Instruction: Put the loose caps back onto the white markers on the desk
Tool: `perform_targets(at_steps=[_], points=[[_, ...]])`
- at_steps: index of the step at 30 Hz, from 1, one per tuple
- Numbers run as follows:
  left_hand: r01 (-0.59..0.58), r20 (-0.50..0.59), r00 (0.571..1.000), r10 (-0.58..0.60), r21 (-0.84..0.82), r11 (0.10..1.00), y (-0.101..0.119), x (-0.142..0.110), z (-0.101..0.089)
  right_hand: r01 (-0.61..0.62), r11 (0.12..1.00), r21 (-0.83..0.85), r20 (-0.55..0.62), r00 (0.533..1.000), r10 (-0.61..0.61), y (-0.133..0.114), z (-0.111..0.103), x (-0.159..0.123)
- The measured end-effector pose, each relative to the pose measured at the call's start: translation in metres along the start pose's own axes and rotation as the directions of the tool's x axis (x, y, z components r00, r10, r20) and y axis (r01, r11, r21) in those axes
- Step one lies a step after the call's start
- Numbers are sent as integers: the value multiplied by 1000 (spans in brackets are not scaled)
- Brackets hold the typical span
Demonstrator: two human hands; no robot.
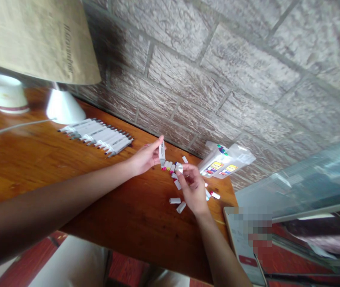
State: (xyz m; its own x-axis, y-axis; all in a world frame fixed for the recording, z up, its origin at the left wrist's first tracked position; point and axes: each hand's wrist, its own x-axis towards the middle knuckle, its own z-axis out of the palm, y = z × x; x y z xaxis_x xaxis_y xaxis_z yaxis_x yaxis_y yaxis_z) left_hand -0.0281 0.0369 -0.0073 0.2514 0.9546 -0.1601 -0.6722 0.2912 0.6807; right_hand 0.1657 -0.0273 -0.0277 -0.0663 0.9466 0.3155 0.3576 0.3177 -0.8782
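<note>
My left hand (pixel 146 159) grips a white marker (pixel 162 152) upright, thumb pressed along its upper part. A short white marker cap (pixel 180 169) is pinched between the thumb and fingers of my right hand (pixel 194 187), a little to the right of the marker. Several loose caps with coloured ends lie on the wood between and below my hands, among them a white cap (pixel 175 201) and another cap (pixel 181 207). To the left, a row of uncapped markers (pixel 98 135) lies side by side, tips toward me.
A clear plastic marker case (pixel 225 161) with a few markers in it stands by the brick wall (pixel 188 79). At the left are a lamp (pixel 64 105) with its cord and a paper cup (pixel 6 93). The wooden table (pixel 128 215) ends at the right beside a glass pane (pixel 313 183).
</note>
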Motion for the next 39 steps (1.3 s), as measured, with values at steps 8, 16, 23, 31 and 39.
perform_targets(at_steps=[8,16,23,31,39], points=[[15,-19,1000,-15,2,1000,2,-6,7,30,999,-12,39,999,-30,-6,9,-2],[14,-37,999,-14,-6,1000,4,-7,8,44,999,-28,33,999,-43,-7,7,-3],[46,-56,997,-46,-5,999,4,-9,11,47,999,-27,50,998,-45,-6,6,-3],[23,-13,1000,-23,0,1000,1,-6,6,31,996,-85,72,997,-25,-9,5,-4],[-27,-6,1000,27,56,998,1,-7,7,38,997,-67,82,996,-32,-9,7,-4]])
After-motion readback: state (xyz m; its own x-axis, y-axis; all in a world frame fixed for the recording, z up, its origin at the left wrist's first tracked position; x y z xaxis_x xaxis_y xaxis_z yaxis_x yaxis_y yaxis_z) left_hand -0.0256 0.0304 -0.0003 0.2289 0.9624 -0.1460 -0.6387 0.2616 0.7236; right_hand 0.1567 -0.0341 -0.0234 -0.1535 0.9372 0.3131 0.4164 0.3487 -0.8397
